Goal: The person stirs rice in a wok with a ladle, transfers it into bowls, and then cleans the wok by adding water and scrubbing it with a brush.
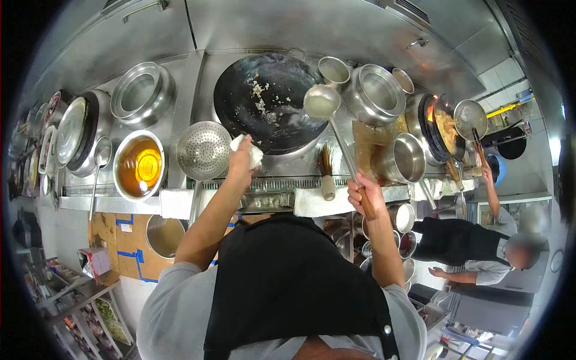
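A big black wok [264, 129] sits on the stove in front of me, with small pale food bits scattered inside. My left hand [241, 157] grips a white cloth [255, 157] at the wok's lower left edge. Around the wooden handle of a ladle [321, 102] my right hand [367, 195] is closed; the ladle's bowl holds cloudy liquid and hangs over the wok's right edge. Left of the cloth lies a perforated strainer [203, 150]. A bamboo brush [327, 174] stands between my hands, below the wok.
At left are a bowl of amber oil [139, 165], a lidded pot [137, 93] and a ladle [103, 151]. Pots [409, 157] stand at right. Further right, another person [462, 243] holds a strainer [471, 120] beside a wok with flames.
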`<state>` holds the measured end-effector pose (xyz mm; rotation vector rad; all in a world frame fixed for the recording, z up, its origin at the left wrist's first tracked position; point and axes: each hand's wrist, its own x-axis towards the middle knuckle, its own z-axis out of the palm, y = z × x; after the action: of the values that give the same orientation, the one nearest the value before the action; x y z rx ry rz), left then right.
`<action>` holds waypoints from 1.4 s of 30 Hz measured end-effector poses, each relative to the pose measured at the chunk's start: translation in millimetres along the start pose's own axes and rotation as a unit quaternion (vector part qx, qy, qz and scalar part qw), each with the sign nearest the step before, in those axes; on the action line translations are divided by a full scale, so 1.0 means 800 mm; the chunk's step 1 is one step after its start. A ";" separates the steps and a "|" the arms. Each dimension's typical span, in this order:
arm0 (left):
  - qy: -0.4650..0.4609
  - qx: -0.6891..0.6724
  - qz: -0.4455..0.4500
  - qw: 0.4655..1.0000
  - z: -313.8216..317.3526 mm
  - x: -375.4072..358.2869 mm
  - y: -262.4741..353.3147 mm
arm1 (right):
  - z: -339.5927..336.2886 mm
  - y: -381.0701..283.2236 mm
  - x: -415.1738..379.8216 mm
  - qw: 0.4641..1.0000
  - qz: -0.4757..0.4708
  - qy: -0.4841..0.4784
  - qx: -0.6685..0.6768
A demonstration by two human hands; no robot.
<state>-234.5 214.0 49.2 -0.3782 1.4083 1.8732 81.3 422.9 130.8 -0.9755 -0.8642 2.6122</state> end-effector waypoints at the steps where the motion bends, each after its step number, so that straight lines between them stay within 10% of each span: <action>1: 0.018 -0.009 -0.041 0.999 0.005 -0.008 0.007 | 0.002 -0.004 -0.007 0.999 -0.002 0.011 -0.051; 7: -0.028 -0.011 0.019 0.999 -0.006 0.055 -0.036 | -0.020 -0.068 0.042 0.970 -0.139 0.086 -0.182; 14: 0.057 0.001 0.093 0.994 0.033 0.015 -0.030 | -0.163 -0.185 0.306 0.769 -0.243 0.367 -0.464; 19: 0.057 -0.019 0.134 0.989 0.041 0.022 -0.037 | -0.197 -0.263 0.353 0.961 -0.077 0.257 -0.065; 24: 0.047 0.019 0.137 0.989 0.026 0.041 -0.052 | -0.187 -0.227 0.309 0.977 -0.113 0.020 0.182; 34: -0.008 0.030 0.120 0.992 -0.007 0.044 -0.044 | -0.044 -0.073 0.113 0.960 -0.086 -0.140 0.226; 42: -0.025 0.039 0.073 0.996 -0.091 -0.047 -0.051 | 0.001 -0.012 0.006 1.000 -0.013 -0.016 0.014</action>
<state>-194.7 137.4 18.8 -0.1934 1.5039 1.9237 77.2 432.0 134.4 -0.9118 -0.8392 2.6185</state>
